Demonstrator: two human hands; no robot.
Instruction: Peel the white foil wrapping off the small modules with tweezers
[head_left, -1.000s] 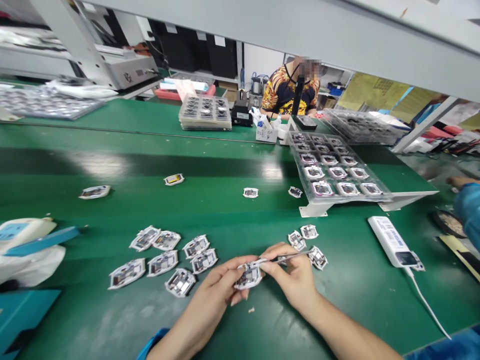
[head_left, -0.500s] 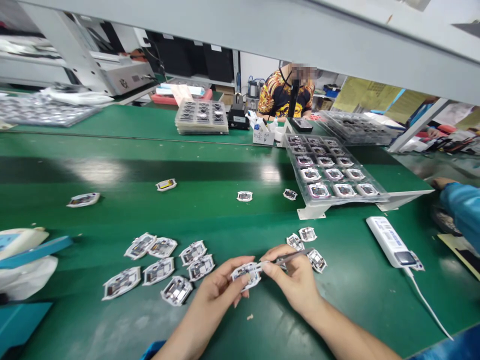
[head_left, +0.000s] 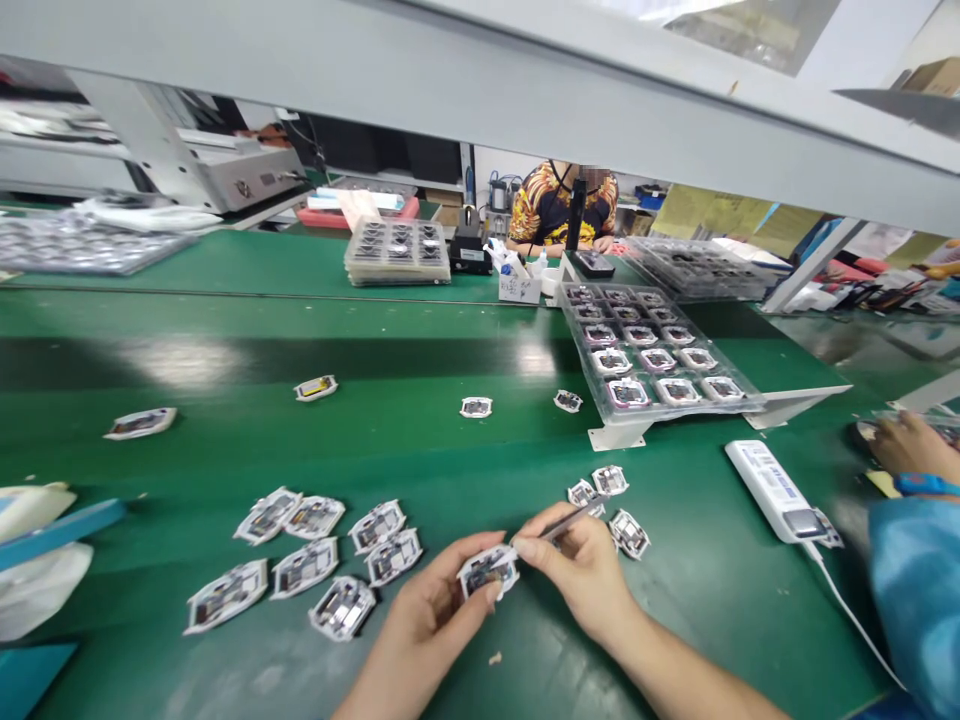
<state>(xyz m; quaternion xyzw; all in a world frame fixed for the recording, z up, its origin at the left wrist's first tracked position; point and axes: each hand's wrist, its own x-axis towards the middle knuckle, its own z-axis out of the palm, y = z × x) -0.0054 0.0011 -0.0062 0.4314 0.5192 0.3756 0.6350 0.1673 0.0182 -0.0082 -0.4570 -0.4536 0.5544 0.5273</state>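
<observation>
So the left hand [head_left: 431,610] was pinching a small white-framed module [head_left: 488,570] just above the green tabletop [head_left: 225,340], while the right hand [head_left: 581,570] gripped tweezers [head_left: 571,518] with the tip at the module's top edge. A bunch more modules [head_left: 315,560] lay scattered left of the hands, and a filled tray [head_left: 649,350] sat further back on the right.

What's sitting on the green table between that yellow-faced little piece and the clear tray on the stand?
Head view: two small white-framed pieces, one midway, the other near the tray; otherwise bare green table.
</observation>
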